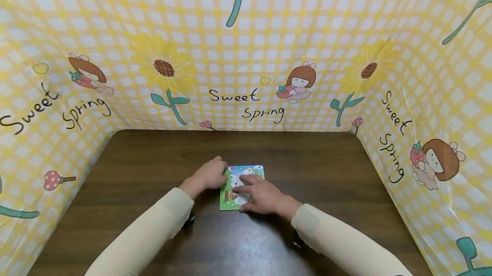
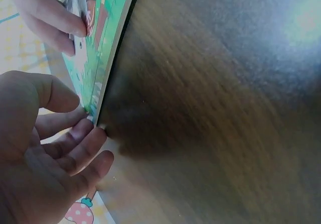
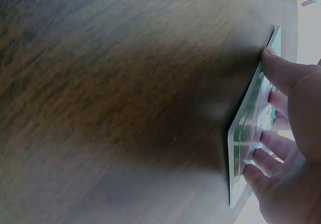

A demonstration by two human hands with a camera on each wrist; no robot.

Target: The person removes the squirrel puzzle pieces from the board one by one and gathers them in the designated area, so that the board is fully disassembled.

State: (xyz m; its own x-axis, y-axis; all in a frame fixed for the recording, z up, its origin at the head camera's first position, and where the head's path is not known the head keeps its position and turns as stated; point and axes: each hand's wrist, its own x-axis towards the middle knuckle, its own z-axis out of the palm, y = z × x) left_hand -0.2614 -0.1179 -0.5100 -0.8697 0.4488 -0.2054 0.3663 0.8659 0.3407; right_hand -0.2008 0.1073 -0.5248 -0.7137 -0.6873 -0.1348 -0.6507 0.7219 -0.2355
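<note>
A flat, rectangular picture board, printed with a green and blue cartoon scene, lies on the brown table. At its far left corner is my left hand; in the left wrist view, that hand's loosely bent fingertips touch the corner, and its thumb is bent above without visibly gripping. Across the right half of the board rests my right hand, fingers spread over the picture. The right wrist view shows its fingertips on the printed face and its thumb at the near edge. Both hands hide parts of the picture.
The wooden table top extends around the board on all sides. Yellow checked cloth with flowers and "Sweet Spring" lettering forms walls behind and at both sides. Dark wrist devices show below the cream sleeves.
</note>
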